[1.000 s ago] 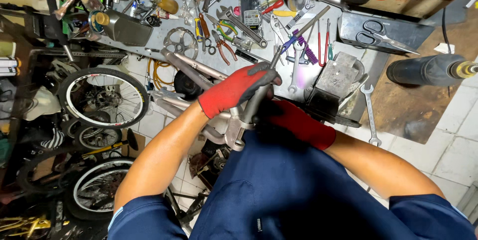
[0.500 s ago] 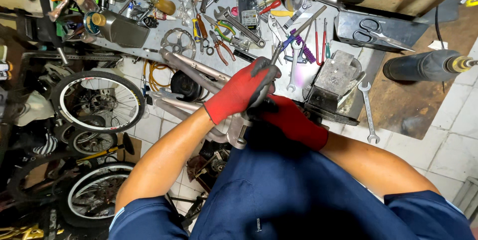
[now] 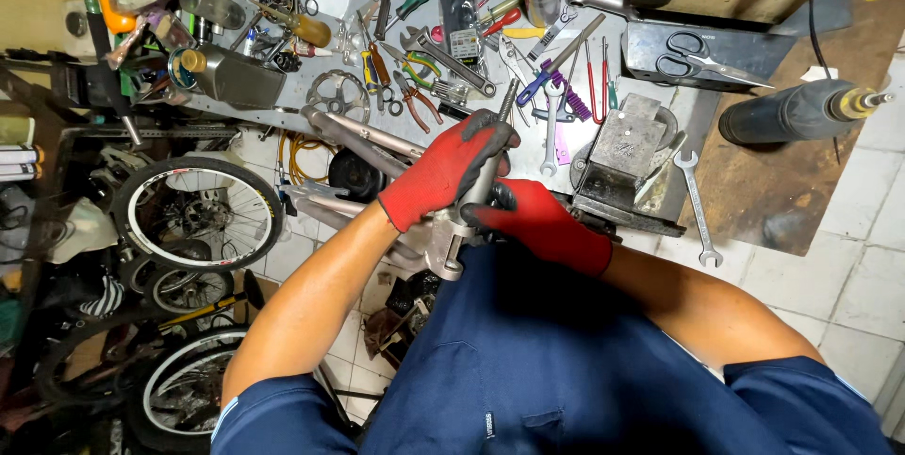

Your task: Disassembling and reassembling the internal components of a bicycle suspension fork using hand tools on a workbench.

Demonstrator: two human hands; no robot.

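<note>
Compared with a moment ago, the left hand [image 3: 451, 170] has slid slightly higher, still wrapped around the dark tool handle [image 3: 483, 182] above the silver bicycle frame [image 3: 377, 148], while the right hand [image 3: 537, 227] stays clenched around its base, just left of the bench vise [image 3: 624, 158].
</note>
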